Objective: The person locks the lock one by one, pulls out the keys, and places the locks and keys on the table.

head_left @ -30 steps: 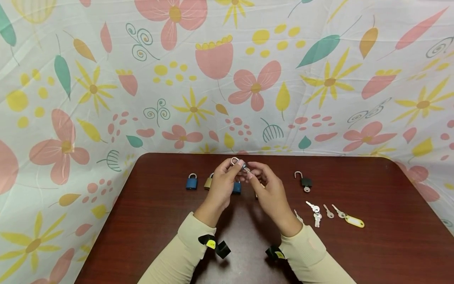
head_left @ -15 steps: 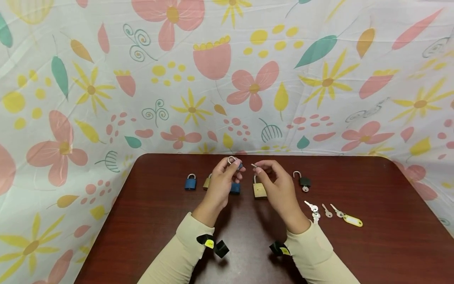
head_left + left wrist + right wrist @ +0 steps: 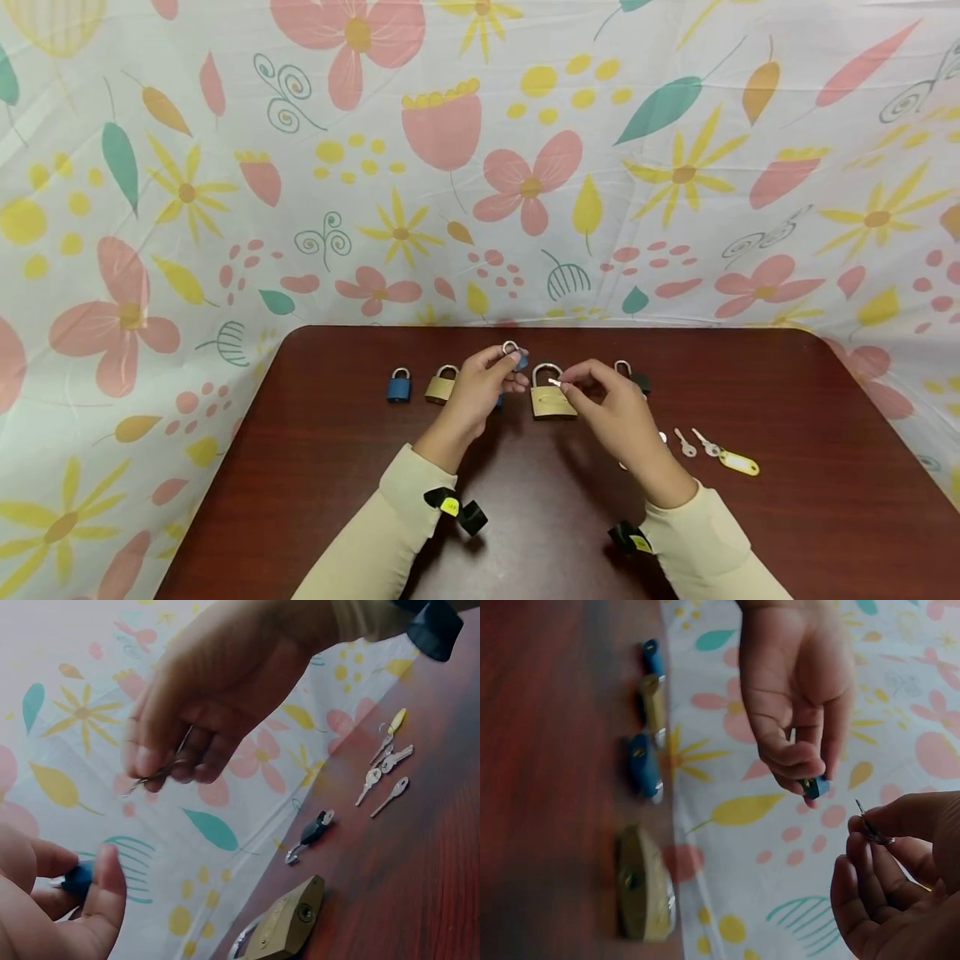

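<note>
My left hand [image 3: 480, 387] holds a small blue padlock [image 3: 521, 360] up off the table, between thumb and fingers, its shackle upward. My right hand [image 3: 611, 408] pinches a small metal key [image 3: 555, 382] between thumb and fingertips, apart from the padlock. In the right wrist view the held padlock [image 3: 815, 786] shows its underside, with the key [image 3: 874, 831] a short way off. Behind the key in the head view stands a large brass padlock [image 3: 553, 402]; its keyhole faces the left wrist camera.
To the left stand another blue padlock [image 3: 399, 387] and a smaller brass padlock [image 3: 440, 386]; a further blue padlock [image 3: 640, 761] is mostly hidden behind my left hand in the head view. A black padlock [image 3: 311, 831] hangs open. Loose keys [image 3: 686, 443] and a yellow tag [image 3: 739, 462] lie right.
A second ago the key was at the held padlock. My right hand has drawn back to the right with it. My left hand has shifted slightly right with the padlock.
</note>
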A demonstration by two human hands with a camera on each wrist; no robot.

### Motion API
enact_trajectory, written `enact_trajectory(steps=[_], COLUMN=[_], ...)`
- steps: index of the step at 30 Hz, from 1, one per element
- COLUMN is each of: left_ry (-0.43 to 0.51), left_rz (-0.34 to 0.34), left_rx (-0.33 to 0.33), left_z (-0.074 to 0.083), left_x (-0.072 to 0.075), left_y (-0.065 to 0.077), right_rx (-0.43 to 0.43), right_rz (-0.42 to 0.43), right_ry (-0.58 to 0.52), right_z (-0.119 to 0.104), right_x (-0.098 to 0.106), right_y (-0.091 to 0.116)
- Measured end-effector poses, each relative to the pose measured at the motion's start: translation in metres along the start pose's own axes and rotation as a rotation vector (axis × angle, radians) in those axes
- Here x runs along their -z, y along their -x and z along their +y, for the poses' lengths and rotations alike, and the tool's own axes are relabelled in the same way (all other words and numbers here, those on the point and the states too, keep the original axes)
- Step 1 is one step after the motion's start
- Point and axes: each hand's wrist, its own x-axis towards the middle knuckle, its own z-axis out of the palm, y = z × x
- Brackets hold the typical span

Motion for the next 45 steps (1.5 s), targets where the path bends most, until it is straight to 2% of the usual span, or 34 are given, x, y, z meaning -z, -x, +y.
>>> enact_trajectory(steps=[4,10,15,24,32,37,41,45], left_ry=[-0.004,-0.022,-0.05,-0.081,-0.234,-0.32,-0.359,-0.475], left_rz=[-0.046,-0.08,-0.094,-0.079,-0.073,-0.123,-0.138,-0.139], left_rx=[0.03,0.073,0.081,0.118,0.118,0.153,0.181,0.208], left_z=[-0.003,-0.012,-0.02,-0.03,-0.036,-0.038,-0.041,-0.041], left_x=[-0.006,-0.013,-0.018,-0.026,-0.039,-0.047,-0.054,-0.06], left_y=[-0.005,-0.017,-0.028,-0.04,-0.05,-0.056,-0.062,-0.066], right_rx=[0.002,-0.003,-0.023,0.002,0.009,-0.012,-0.024,-0.024], right_rz=[-0.053,-0.076,-0.122,-0.228,-0.281,-0.322,-0.344,-0.356], right_ry=[0.053,0.125,0.161,0.192,0.231,0.264,0.261,0.235], right_z=[0.012,0.03,0.042,0.054,0.054,0.053,0.052,0.05], right_x=[0.003,0.002,-0.002,-0.011,-0.013,-0.011,-0.01,-0.01], right_y=[0.009,0.024,0.036,0.053,0.059,0.061,0.061,0.062])
